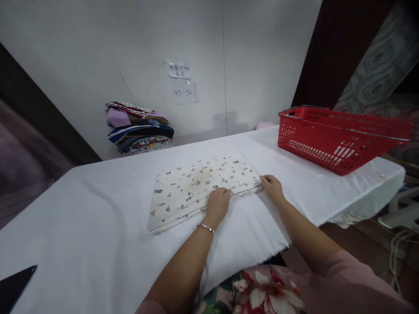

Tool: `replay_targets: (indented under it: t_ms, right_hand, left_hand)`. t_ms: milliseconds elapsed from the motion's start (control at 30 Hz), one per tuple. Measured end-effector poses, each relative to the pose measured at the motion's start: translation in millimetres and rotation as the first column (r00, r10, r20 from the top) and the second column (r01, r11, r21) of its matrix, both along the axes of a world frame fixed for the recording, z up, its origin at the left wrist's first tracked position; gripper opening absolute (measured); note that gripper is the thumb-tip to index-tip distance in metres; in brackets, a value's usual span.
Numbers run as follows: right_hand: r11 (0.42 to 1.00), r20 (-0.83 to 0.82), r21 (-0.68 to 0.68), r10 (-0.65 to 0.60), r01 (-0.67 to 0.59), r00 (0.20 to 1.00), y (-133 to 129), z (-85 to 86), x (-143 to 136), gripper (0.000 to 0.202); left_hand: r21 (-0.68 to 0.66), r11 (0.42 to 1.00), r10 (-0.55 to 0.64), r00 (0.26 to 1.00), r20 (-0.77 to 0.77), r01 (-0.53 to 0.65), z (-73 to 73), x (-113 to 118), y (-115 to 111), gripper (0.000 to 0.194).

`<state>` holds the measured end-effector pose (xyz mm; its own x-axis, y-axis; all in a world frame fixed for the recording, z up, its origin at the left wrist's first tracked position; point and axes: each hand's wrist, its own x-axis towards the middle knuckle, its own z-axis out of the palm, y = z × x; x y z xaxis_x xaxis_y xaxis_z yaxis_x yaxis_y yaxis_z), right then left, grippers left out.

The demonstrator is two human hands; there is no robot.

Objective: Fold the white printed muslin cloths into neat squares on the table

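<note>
A cream cloth [183, 185] with small grey-green plant and animal prints lies folded into a flat rectangle, its layers showing along the near edge. My left hand [218, 203], with a bracelet at the wrist, is closed over the middle of that near edge, fingers on top and thumb hidden. At the cloth's near right corner, my right hand [272, 187] pinches the layers between thumb and fingers. The cloth rests on a table covered with a white sheet [98, 244].
A red plastic basket [314, 135] with metal handles stands at the table's right end. Folded fabrics [140, 128] are stacked by the wall at the back left. Handwritten paper signs [183, 91] hang on the wall. A dark object [16, 288] enters at the lower left.
</note>
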<state>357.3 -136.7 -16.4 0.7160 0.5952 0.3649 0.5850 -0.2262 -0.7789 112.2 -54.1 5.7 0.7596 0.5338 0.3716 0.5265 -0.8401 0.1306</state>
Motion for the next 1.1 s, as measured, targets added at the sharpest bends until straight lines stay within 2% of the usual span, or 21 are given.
replay_targets:
  t_ms: [233, 433, 567, 700, 833, 967, 1033, 1100]
  right_hand:
    - [0.985, 0.048, -0.17, 0.015, -0.007, 0.999, 4, 1.2, -5, 0.028]
    - [0.998, 0.012, -0.065, 0.002, -0.001, 1.0, 6, -1.6, -4, 0.023]
    - [1.0, -0.03, -0.003, 0.005, -0.005, 1.0, 3, 1.8, -5, 0.022]
    - [0.996, -0.052, -0.085, 0.019, -0.024, 0.998, 0, 5.2, -7, 0.014]
    - [0.984, 0.011, -0.179, 0.017, -0.015, 1.0, -1, 4.2, -6, 0.011]
    - [0.983, 0.137, -0.186, 0.032, -0.006, 0.99, -2, 4.4, -7, 0.024]
    - [0.991, 0.286, -0.125, 0.09, -0.055, 0.954, -2, 8.3, -13, 0.031]
    - [0.981, 0.414, -0.078, 0.192, -0.176, 0.89, -3, 12.8, -22, 0.033]
  left_hand:
    - [0.091, 0.995, -0.032, 0.999, -0.039, 0.036, -2.1, 18, 3, 0.017]
    - [0.115, 0.993, -0.031, 0.996, -0.081, 0.04, 0.2, 47, 0, 0.013]
    - [0.085, 0.995, -0.046, 0.996, -0.075, 0.053, -1.7, 53, -4, 0.015]
    - [0.076, 0.996, -0.042, 0.997, -0.065, 0.047, -4.9, 49, -6, 0.018]
    - [0.071, 0.996, -0.045, 0.995, -0.088, 0.051, -6.5, 48, -7, 0.02]
    - [0.052, 0.997, -0.045, 0.995, -0.088, 0.05, -6.9, 49, -8, 0.019]
    - [0.049, 0.997, -0.058, 0.995, -0.077, 0.062, -6.8, 48, -9, 0.019]
    - [0.047, 0.996, -0.066, 0.996, -0.065, 0.069, -6.5, 48, -11, 0.019]
